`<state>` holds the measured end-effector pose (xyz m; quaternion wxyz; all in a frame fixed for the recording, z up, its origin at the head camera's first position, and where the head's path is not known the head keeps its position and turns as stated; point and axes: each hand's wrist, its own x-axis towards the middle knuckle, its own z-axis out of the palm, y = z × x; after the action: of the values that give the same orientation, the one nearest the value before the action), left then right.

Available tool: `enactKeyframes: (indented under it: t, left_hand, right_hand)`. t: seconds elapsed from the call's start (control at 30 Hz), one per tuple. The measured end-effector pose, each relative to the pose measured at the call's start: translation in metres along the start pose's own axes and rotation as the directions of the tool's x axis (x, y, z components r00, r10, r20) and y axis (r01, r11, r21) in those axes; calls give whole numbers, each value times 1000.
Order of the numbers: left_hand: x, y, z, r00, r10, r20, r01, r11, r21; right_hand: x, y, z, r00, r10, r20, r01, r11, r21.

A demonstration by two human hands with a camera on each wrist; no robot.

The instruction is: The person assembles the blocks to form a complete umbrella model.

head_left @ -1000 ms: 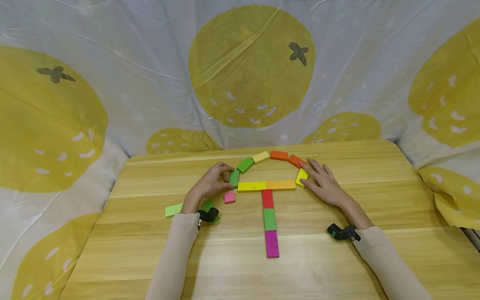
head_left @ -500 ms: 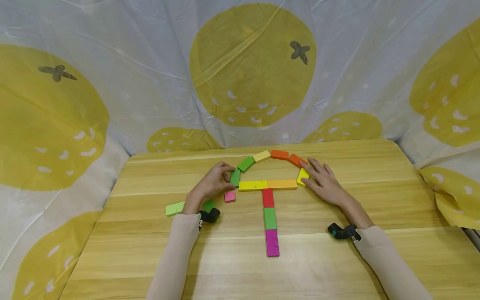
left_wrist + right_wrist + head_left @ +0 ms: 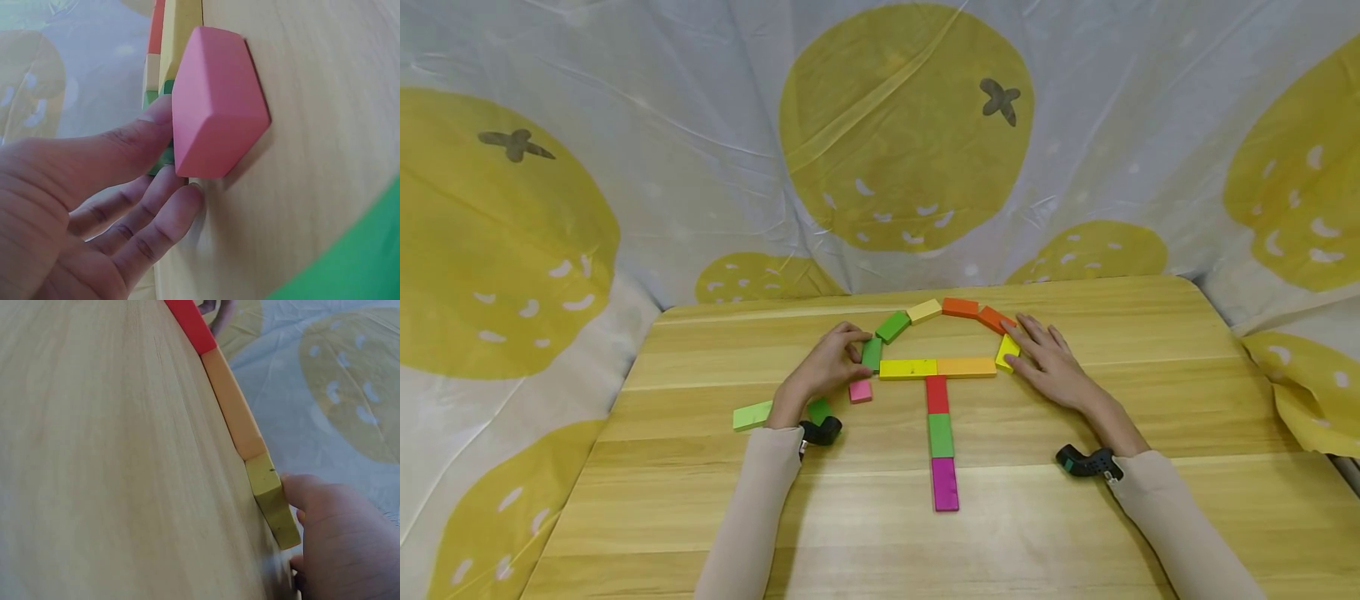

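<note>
In the head view, several coloured blocks form an arch over a straight row, with a stem below. My left hand (image 3: 825,364) pinches the green block (image 3: 872,354) at the arch's left end between thumb and fingers. A pink block (image 3: 861,391) lies just below that hand; in the left wrist view the pink block (image 3: 215,103) hides most of the green one. My right hand (image 3: 1052,367) lies with extended fingers at the arch's right end. Its thumb touches the yellow block (image 3: 1007,353), and its index fingertip is by the lower orange-red block (image 3: 996,319).
A long yellow block (image 3: 907,369) and a light orange block (image 3: 967,367) make the row. Red (image 3: 937,394), green (image 3: 941,435) and purple (image 3: 945,484) blocks form the stem. A light green block (image 3: 752,415) and a dark green block (image 3: 819,411) lie near the left wrist.
</note>
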<state>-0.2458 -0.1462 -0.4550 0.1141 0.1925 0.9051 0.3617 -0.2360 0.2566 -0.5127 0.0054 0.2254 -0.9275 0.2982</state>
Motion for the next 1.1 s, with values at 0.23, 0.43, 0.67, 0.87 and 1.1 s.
enactKeyframes:
  t: [0.23, 0.43, 0.67, 0.87, 1.1]
  left_hand:
    - [0, 1, 2, 1000, -2, -4, 2, 1000, -12]
    - [0, 3, 3, 1000, 7, -7, -7, 1000, -21]
    - [1, 2, 4, 1000, 7, -12, -7, 1000, -19]
    - [2, 2, 4, 1000, 15, -22, -15, 1000, -8]
    - [1, 3, 5, 1000, 12, -22, -12, 1000, 5]
  right_hand:
    - [-1, 2, 1, 1000, -9, -10, 9, 1000, 5]
    - [-3, 0, 0, 1000, -10, -10, 10, 1000, -7]
    - [-2, -1, 0, 999, -28, -23, 27, 999, -19]
    - [-2, 0, -1, 1000, -25, -13, 25, 999, -21]
    - [-3, 2, -2, 1000, -29, 7, 29, 999, -20]
